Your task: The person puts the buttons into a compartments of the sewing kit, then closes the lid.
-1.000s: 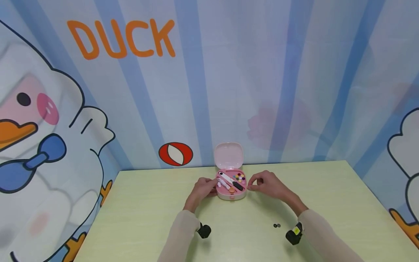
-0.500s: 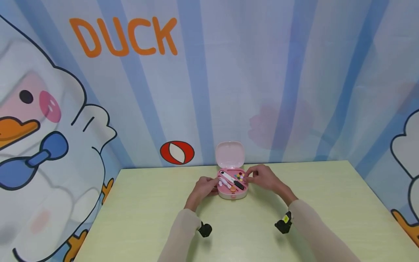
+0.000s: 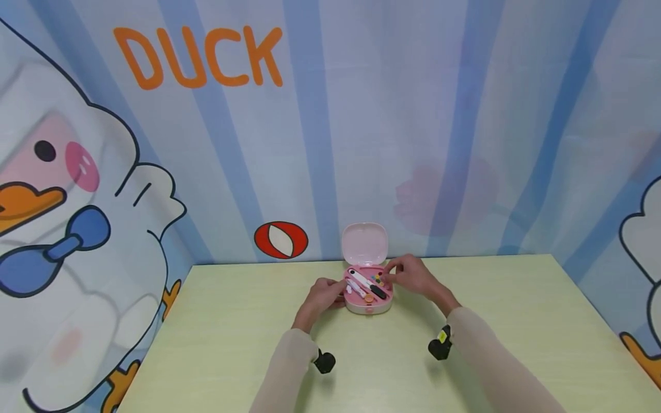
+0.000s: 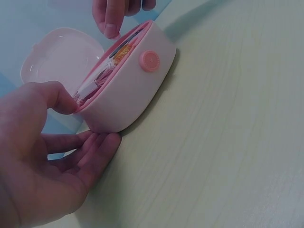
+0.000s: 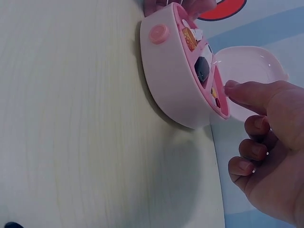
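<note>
A small pink-and-white case [image 3: 369, 308] stands at the back of the table with its lid [image 3: 364, 244] raised. Inside lie a white tool with a black end [image 3: 378, 291], a round orange piece [image 3: 369, 298] and small coloured dots [image 3: 377, 279] in the right compartment. My left hand [image 3: 321, 297] holds the case's left side, thumb on the rim and fingers low against the wall. Over the right compartment, the thumb and forefinger of my right hand [image 3: 413, 276] come together at the rim. A tiny pale thing [image 5: 225, 90] shows at those fingertips; I cannot tell its kind.
The pale wooden table [image 3: 248, 327] ends at a blue striped curtain [image 3: 361, 115] right behind the lid. A black camera sits under each wrist. A dark bit [image 5: 13, 224] shows at the lower left corner of the right wrist view.
My right hand has moved left and farther back, from beside the case to over its right compartment. The two small dark discs on the table have gone from the head view. My left hand keeps its hold.
</note>
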Demonstrator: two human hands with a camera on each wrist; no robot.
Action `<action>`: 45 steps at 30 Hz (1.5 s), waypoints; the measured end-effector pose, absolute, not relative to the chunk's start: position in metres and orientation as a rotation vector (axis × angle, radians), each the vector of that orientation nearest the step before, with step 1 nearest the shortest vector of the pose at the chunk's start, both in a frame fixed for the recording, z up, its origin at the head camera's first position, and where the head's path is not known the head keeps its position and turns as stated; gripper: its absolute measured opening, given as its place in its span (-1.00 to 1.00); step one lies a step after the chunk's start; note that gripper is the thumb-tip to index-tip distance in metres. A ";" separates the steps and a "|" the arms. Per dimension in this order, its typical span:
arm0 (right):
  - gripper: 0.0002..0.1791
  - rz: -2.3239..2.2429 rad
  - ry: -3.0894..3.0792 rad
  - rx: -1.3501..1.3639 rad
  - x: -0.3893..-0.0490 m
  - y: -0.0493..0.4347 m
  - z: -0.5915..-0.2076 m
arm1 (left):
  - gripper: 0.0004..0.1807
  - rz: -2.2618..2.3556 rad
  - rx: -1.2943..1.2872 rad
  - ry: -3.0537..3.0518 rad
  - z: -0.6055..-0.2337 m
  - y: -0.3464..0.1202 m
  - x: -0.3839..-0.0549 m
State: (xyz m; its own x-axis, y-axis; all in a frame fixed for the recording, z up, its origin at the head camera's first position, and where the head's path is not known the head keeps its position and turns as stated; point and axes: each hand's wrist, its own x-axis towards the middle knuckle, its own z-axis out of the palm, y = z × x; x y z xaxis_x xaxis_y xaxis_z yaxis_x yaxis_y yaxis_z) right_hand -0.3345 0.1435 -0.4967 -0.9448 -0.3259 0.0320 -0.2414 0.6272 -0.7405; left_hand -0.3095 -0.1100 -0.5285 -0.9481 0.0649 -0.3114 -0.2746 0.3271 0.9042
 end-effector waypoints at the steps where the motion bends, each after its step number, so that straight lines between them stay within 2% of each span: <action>1: -0.89 -1.227 2.735 -0.470 -0.336 0.143 -0.497 | -0.47 1.659 -0.189 2.304 -0.528 -0.110 -0.309; 45: -0.85 -1.090 2.806 -0.356 -0.356 0.104 -0.501 | -0.42 1.648 -0.229 2.308 -0.529 -0.110 -0.311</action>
